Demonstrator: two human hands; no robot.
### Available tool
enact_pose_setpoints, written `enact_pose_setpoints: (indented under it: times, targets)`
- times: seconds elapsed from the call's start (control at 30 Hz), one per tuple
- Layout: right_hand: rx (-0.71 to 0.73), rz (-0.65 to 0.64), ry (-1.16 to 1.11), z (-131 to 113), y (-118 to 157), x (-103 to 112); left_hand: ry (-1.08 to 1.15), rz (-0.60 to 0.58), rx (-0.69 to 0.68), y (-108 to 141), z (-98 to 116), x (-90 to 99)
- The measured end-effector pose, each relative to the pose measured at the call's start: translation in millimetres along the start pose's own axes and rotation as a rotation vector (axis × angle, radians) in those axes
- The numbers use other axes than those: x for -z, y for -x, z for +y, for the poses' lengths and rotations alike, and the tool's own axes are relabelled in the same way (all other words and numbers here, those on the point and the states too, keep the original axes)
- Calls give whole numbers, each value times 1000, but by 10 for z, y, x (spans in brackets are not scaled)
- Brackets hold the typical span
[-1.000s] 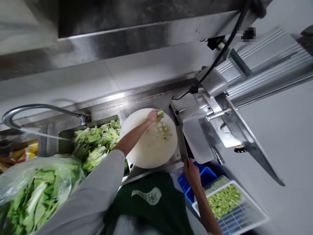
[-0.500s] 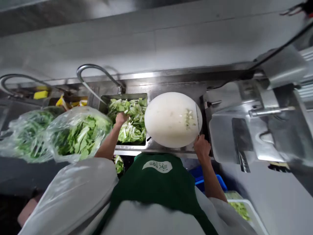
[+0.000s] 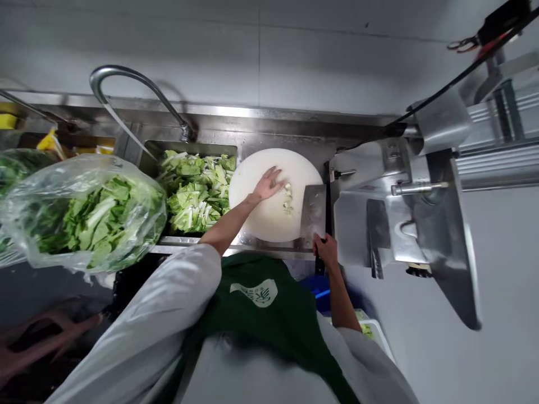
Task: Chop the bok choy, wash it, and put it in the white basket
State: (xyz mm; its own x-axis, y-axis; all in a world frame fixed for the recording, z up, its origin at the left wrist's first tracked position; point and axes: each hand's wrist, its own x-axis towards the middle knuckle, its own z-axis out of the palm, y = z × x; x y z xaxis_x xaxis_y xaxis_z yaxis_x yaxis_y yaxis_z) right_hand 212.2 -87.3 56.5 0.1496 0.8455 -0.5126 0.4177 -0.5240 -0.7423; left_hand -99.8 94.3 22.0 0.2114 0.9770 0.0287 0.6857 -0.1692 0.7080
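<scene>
Left hand [image 3: 266, 186] has moved from the sink's chopped greens [image 3: 197, 193] to the white cutting board [image 3: 265, 221], fingers spread, seemingly empty beside small cut pieces [image 3: 288, 198]; right hand [image 3: 327, 251] grips cleaver [image 3: 313, 209], broad face up.

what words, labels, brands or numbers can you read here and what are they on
Nothing reads clearly enough to quote.
Green apron: white emblem with green characters, too small and blurred to read.
Yellow packet: any print is too small to make out.

Broad cleaver [image 3: 313, 209] near chopped greens [image 3: 288, 199]
</scene>
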Motion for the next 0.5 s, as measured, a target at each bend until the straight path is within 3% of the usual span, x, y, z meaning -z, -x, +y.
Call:
enact_pose_setpoints:
  times: [0.1, 0.17, 0.23, 0.37, 0.43, 0.5]
  targets:
    - [-48, 5, -107, 306, 49, 87, -35, -139, -142, -11, 230, -462]
    - [-68, 6, -139, 372, 63, 36, -54, -136, -232, 132, 395, -706]
    - [-57, -17, -134, 321, 45, -82, -74, -42, -217, 312, 578, -922]
    - [33, -151, -79, 86, -10, -418, -93, 240, -21, 582, 857, -1226]
    - [52, -221, -87, 18, 15, -609, -76, 362, 69, 677, 861, -1238]
    - [69, -287, -98, -11, 75, -817, -61, 442, 122, 813, 749, -1110]
